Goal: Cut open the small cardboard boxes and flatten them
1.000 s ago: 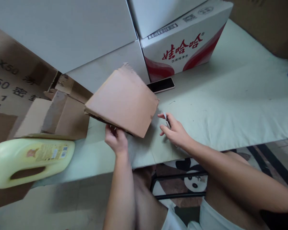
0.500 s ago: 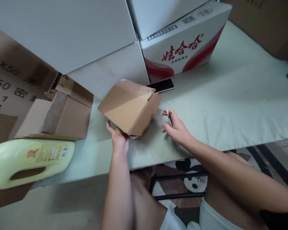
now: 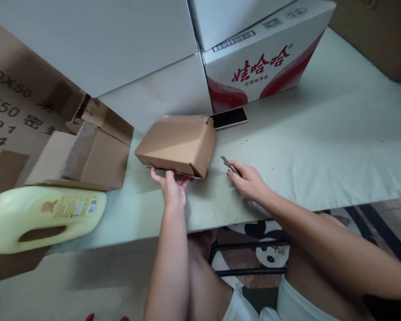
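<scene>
A brown cardboard box [image 3: 169,140] rests on the green-covered table, slightly tilted, in front of the white boxes. My left hand [image 3: 173,187] grips its near lower edge, where a thin flap shows; some fingertips are hidden beneath it. To the right of the box and apart from it, my right hand [image 3: 249,180] is closed around a utility knife [image 3: 231,166]. The knife's blade sticks out toward the upper left. Behind the box lies a phone [image 3: 230,118] with a dark screen.
At left stand an opened cardboard box [image 3: 100,160] and a large printed carton [image 3: 10,107]. A pale yellow jug [image 3: 53,218] lies at the table's front left edge. A white and red carton [image 3: 257,76] stands behind the phone. The green cloth [image 3: 321,142] stretches to the right.
The cardboard box has come down from a steeper tilt and turned, its near edge moving away from me. My left hand moved with it. The knife in my right hand has swung to point leftward.
</scene>
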A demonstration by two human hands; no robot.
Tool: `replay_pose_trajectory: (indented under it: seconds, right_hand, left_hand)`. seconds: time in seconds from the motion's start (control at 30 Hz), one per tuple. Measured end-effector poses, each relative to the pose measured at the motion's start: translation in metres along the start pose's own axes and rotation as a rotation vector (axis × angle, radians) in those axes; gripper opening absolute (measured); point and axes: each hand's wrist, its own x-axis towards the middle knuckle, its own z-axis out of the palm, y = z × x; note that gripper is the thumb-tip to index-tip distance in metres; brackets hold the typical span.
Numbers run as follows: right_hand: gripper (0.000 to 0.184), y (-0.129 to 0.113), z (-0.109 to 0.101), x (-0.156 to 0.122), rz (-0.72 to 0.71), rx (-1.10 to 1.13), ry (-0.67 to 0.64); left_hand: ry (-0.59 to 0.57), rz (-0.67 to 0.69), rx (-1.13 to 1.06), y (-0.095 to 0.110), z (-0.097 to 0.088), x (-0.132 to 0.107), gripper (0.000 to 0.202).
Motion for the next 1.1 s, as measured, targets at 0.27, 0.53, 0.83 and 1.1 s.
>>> replay_pose_trajectory:
  seconds: [0.27, 0.53, 0.83, 1.1]
  right_hand:
    - [0.041, -0.004, 0.018, -0.006, -0.151, -0.035, -0.075]
    - [0.029, -0.017, 0.032, -0.013, -0.24, -0.048, -0.066]
    - [0.034, -0.015, 0.035, -0.01, -0.281, -0.124, -0.153]
    - [0.032, -0.013, 0.041, -0.011, -0.328, -0.107, -0.128]
  left_hand:
    - [-0.039, 0.024, 0.018, -0.004, 0.01, -0.011, 0.071]
    - [-0.08, 0.165, 0.108, -0.014, 0.01, -0.016, 0.072]
    - [-0.008, 0.392, 0.161, -0.015, 0.006, -0.013, 0.06]
    - [-0.008, 0.448, 0.191, -0.024, 0.007, -0.01, 0.056]
